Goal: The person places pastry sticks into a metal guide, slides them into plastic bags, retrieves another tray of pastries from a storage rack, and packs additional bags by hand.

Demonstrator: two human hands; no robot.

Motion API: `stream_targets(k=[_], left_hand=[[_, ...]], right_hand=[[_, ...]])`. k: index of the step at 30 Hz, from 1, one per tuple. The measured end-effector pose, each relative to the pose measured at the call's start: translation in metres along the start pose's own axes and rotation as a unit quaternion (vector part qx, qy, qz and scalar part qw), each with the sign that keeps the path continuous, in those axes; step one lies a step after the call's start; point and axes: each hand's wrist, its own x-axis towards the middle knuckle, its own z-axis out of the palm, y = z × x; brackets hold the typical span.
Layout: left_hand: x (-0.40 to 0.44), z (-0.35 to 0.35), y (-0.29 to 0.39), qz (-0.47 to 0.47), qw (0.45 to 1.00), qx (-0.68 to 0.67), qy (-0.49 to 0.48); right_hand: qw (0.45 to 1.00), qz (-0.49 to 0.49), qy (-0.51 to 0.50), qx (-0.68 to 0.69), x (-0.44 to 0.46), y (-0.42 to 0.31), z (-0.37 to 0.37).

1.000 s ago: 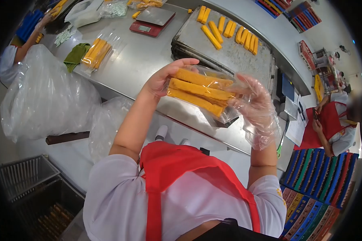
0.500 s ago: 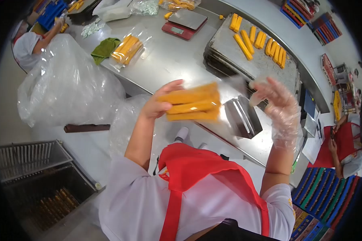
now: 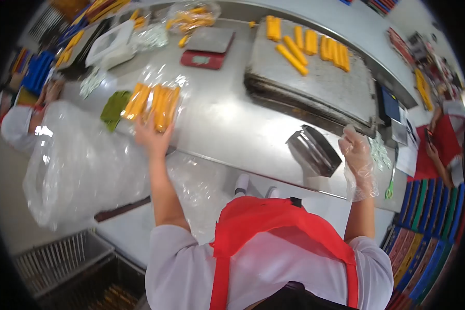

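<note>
My bare left hand (image 3: pixel 152 137) is closed on the lower end of a clear bag of yellow sticks (image 3: pixel 164 106), on the steel table. Directly left of that bag, touching or nearly so, lies a second bag of yellow sticks (image 3: pixel 135 102). My right hand (image 3: pixel 354 150), in a clear plastic glove, is raised near the front right corner of the stacked trays (image 3: pixel 341 98); its fingers are curled in, with nothing visible in them. Loose yellow sticks (image 3: pixel 311 42) lie in groups on the top tray. A dark shiny angular container (image 3: pixel 315 150) sits left of my right hand.
A red scale (image 3: pixel 204 58) stands behind the bags, beside a green cloth (image 3: pixel 114 109). A big clear plastic bag (image 3: pixel 82 160) bulges at the left edge. Green-handled scissors (image 3: pixel 389 190) lie at right. Other people are at far left and at right (image 3: pixel 442 144).
My left hand has carried the bag of sticks left and away from me, onto the table beside the other bag. My right hand has let go of the bag's end and curled its fingers.
</note>
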Motion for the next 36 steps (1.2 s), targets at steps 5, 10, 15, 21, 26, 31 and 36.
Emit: stream_targets(k=[5,10,15,21,26,31,36], left_hand=[[-0.021,0.0,0.078,-0.003,0.987,-0.154,0.052],[-0.071,0.009,0.231,0.006,0.796,-0.469,-0.383],[-0.078,0.008,0.295,0.231,0.711,-0.406,-0.525],[-0.08,0.023,0.296,0.196,0.739,-0.417,-0.491],[-0.067,0.025,0.263,0.115,0.775,-0.423,-0.454],[-0.052,0.03,0.231,0.1,0.833,-0.357,-0.41],[-0.003,0.033,0.209,0.2,0.849,-0.241,-0.425]], right_hand=[[0.974,0.152,-0.166,-0.012,-0.034,0.055,0.025],[0.997,0.068,0.01,-0.023,0.02,-0.022,-0.001],[0.996,-0.035,-0.033,-0.075,0.151,-0.07,0.052],[0.996,-0.015,-0.069,-0.058,0.196,-0.068,0.089],[0.997,-0.039,-0.054,-0.041,0.146,-0.026,0.065],[0.994,0.056,0.052,-0.075,0.111,0.011,0.048],[0.995,0.001,0.09,-0.034,0.107,-0.023,0.05]])
